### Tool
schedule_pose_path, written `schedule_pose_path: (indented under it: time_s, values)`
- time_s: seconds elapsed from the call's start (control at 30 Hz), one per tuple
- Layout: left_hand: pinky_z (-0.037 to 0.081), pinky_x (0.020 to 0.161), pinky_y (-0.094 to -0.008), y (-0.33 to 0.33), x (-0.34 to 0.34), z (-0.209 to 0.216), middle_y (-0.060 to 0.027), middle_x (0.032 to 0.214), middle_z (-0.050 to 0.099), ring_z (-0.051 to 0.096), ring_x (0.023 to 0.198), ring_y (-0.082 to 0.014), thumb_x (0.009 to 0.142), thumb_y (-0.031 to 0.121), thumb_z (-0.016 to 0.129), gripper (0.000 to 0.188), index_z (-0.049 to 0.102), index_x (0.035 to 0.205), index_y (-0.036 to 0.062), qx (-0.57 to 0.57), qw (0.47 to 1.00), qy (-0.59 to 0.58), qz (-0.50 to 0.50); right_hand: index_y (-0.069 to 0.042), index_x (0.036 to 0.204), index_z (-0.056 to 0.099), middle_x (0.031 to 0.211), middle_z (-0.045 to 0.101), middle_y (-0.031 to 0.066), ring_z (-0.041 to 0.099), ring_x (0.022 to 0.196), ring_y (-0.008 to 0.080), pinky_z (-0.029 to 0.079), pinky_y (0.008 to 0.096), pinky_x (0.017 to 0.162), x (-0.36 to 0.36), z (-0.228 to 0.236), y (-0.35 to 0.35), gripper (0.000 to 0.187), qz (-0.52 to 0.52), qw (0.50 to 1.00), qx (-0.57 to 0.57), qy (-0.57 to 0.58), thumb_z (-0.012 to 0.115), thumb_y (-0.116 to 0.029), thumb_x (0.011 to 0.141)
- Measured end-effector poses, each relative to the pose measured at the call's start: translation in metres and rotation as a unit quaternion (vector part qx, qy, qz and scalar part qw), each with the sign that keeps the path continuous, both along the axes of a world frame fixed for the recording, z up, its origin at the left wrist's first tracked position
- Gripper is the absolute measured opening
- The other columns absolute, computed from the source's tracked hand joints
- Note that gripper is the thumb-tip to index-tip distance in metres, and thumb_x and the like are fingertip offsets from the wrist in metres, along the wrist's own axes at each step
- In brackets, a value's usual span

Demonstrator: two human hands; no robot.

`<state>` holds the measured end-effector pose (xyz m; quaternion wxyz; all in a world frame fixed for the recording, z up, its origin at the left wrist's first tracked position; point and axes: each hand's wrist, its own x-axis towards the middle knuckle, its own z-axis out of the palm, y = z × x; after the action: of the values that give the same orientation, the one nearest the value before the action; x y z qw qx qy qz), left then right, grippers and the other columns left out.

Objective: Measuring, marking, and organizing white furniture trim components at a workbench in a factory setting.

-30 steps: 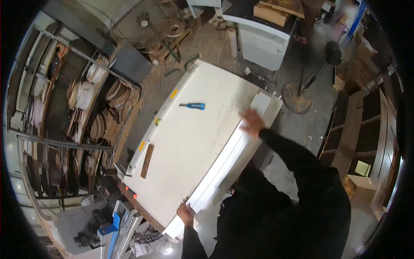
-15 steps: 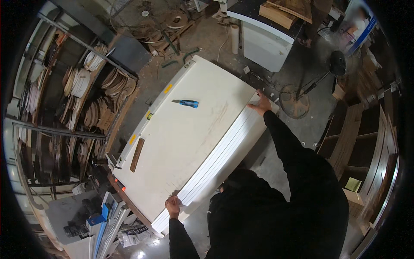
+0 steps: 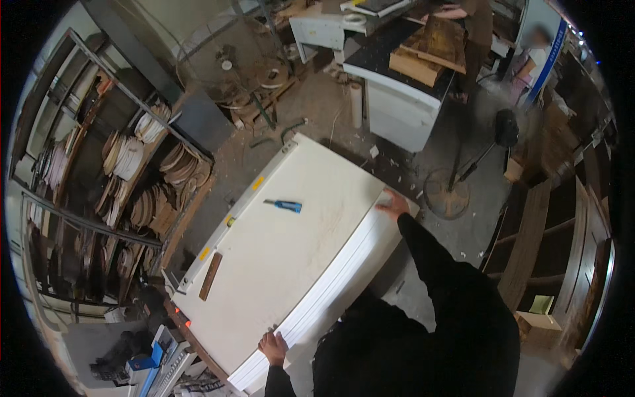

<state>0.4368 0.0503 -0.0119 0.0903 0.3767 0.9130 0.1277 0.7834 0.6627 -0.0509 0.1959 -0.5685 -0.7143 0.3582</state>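
Note:
Long white strips (image 3: 325, 286) lie side by side along the near edge of a cream-topped table (image 3: 291, 258). My left hand (image 3: 272, 347) is closed over them near their lower-left end, fingers bent across the far side. Close to the opposite end, my right hand (image 3: 395, 205) grips the strips at the table's right corner, its thumb on top. A blue utility knife (image 3: 283, 206) with its blade out rests on the tabletop. A short brown wooden strip (image 3: 210, 276) lies further left. Along the far-left edge runs a long white spirit level (image 3: 231, 220) with yellow labels.
Racks of coiled edging (image 3: 126, 155) stand at left. A pedestal fan (image 3: 506, 127) is at upper right, near a person (image 3: 529, 63). Stacked boards (image 3: 433, 49) lie on a dark-topped bench, with another person beside it. Wooden shelving (image 3: 542, 231) stands at right, machinery (image 3: 149, 357) at lower left.
My view has tilted up, so the table sits lower in the picture and more of the far room shows. Both hands stay near the ends of the white strips.

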Motion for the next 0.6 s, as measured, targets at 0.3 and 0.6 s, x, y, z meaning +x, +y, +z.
schedule_pose_path:
  time_s: [0.3,0.6]
  values:
    - [0.038,0.101,-0.0561,0.052,0.021,-0.010,-0.0160,0.099,0.074,0.065,0.104,-0.0388,0.096,0.038,0.057,0.039,0.079,0.098,0.0054,0.076,0.993,-0.053,0.073,-0.012,0.149,0.056,0.144,0.064,0.0195,0.059,0.135,0.0363,0.048,0.0450,0.113,-0.003,-0.001,-0.005,0.093,-0.022,1.000,0.018,0.010,0.092,-0.054,0.073]
    - [0.038,0.103,-0.0513,0.053,0.010,-0.025,-0.0114,0.100,0.076,0.066,0.107,-0.0334,0.093,0.038,0.064,0.035,0.080,0.096,0.0071,0.117,0.976,-0.159,0.089,-0.008,0.153,0.052,0.154,0.056,0.0183,0.051,0.143,0.0348,0.041,0.0451,0.119,-0.004,-0.006,0.008,0.096,-0.013,1.000,-0.011,0.015,0.090,-0.053,0.077]
